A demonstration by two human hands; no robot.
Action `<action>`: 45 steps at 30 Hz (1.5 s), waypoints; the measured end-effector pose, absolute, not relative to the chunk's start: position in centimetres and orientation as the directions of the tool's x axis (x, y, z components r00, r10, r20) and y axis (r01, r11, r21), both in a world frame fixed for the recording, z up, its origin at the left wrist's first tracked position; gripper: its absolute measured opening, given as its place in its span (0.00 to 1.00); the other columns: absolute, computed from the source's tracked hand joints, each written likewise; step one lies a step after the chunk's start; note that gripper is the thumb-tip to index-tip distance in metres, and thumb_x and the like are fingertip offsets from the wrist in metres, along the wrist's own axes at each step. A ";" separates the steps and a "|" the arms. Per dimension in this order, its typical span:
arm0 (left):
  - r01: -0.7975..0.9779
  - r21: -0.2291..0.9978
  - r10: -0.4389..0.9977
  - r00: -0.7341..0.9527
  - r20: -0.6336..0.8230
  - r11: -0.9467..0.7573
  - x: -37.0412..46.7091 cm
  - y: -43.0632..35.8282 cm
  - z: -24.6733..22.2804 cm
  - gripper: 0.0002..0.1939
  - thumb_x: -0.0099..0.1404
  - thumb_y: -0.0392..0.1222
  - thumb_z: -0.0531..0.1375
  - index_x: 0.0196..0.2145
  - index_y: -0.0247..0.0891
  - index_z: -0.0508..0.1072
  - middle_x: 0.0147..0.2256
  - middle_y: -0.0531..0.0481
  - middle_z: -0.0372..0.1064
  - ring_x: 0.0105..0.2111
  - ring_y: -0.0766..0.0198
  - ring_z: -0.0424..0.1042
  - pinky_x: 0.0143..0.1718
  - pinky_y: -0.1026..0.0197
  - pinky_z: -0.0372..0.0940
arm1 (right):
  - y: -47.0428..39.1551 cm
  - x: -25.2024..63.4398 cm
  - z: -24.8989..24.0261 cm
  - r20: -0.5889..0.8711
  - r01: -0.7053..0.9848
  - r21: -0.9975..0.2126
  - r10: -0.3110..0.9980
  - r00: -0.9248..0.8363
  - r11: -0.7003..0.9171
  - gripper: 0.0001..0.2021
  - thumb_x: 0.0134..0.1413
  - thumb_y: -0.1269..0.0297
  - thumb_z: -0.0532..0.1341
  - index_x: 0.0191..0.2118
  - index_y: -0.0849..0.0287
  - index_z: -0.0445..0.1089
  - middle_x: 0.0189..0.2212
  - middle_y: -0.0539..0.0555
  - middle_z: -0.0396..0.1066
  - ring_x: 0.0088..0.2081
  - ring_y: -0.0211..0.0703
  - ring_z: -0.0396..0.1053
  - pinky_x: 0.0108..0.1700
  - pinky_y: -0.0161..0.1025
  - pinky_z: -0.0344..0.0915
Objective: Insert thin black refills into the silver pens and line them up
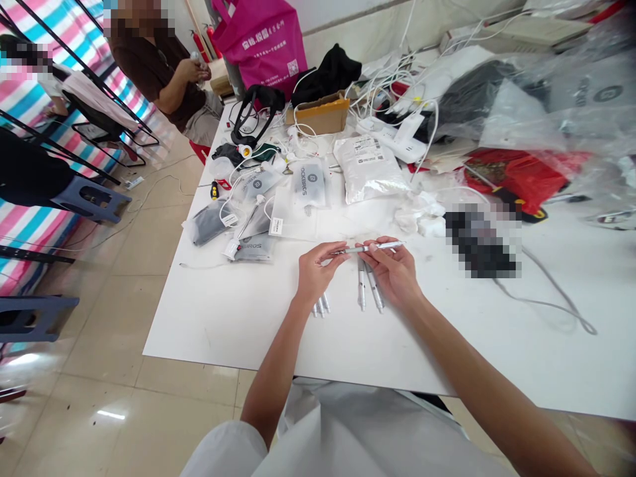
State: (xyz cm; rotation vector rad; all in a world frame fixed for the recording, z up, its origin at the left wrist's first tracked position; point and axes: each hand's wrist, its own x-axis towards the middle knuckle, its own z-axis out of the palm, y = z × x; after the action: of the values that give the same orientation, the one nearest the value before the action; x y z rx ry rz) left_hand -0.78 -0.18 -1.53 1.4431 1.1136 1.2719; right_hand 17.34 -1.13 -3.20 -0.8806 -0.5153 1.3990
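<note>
Held level above the white table (218, 318) is a silver-grey pen (356, 250), pinched at both ends. The fingers of my left hand (318, 265) close on its left tip, and my right hand (395, 268) grips its right part between thumb and fingers. Below my right hand, two similar pens (374, 291) lie on the table, partly covered by the hand. Several more pens (321, 306) lie side by side under my left wrist, their upper parts hidden.
Clear plastic pouches (309, 184) and a white parcel (370, 169) lie beyond my hands. Tangled white cables, a power strip (405, 139), a cardboard box (322, 116) and a pink bag (268, 46) crowd the back. Another person (163, 73) sits at the far left.
</note>
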 end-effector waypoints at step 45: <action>0.320 0.871 0.912 0.298 0.282 -0.373 -1.8 0.6 4.5 0.05 0.71 0.42 0.69 0.43 0.40 0.78 0.57 0.42 0.76 0.54 0.55 0.81 0.51 0.54 0.81 | -1.4 17.8 -1.6 -0.303 -0.785 -0.608 0.949 0.088 -0.121 0.14 0.49 0.62 0.81 0.36 0.52 0.77 0.41 0.49 0.83 0.50 0.40 0.82 0.58 0.35 0.80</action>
State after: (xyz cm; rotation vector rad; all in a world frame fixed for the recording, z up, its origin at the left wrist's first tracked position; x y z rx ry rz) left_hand -1.85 0.65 4.46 1.8554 1.1019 1.0563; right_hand 17.78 -1.38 -1.56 -0.7827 -0.2702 1.5083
